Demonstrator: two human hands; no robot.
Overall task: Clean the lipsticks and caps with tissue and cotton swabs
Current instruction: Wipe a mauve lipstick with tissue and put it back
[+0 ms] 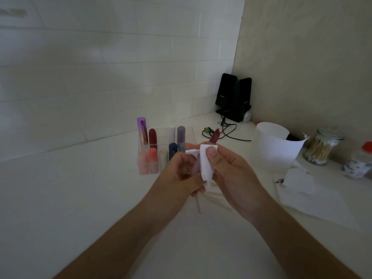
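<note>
Mid-task: right hand pinches tissue round lipstick, left hand grips its base; rack beyond grip likely still to do.

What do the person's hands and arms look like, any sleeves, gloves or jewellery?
Bare throughout. The left hand and right hand wear no gloves or visible rings; the left forearm and right forearm show no sleeves, watch or bracelet.
</note>
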